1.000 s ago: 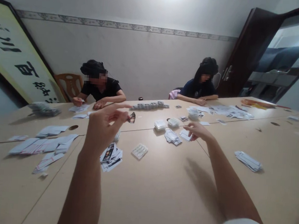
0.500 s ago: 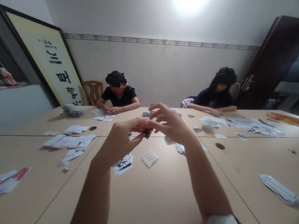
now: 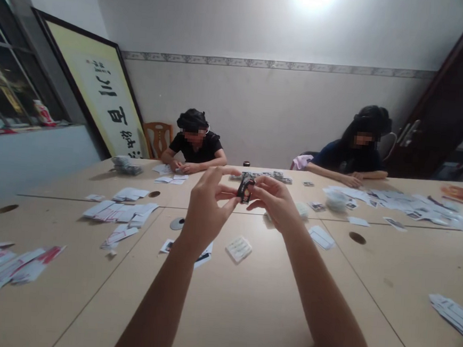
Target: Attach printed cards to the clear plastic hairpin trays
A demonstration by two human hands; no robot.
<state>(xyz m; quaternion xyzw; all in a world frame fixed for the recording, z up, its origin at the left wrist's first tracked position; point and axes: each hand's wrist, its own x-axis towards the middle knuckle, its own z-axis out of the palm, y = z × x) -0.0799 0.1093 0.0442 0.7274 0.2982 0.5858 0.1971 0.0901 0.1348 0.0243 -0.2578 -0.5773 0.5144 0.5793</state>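
Between my two hands, above the table, is a small dark piece with a light and orange print; I cannot tell whether it is a card or a little box. My left hand pinches its left side between thumb and fingers, index finger raised above. From the right, the fingertips of my right hand grip the other edge. Below them on the table lies a whitish square pad with faint marks. Partly behind my left forearm is a pile of printed cards.
Two people sit across the table: one person at left, another person at right. White paper slips lie to the left, more papers at the right back. A folded stack is at the right edge. Cable holes pierce the tabletop.
My hands have drawn slightly apart, and the dark piece now shows its printed face upright between them. My view has turned a little to the left.
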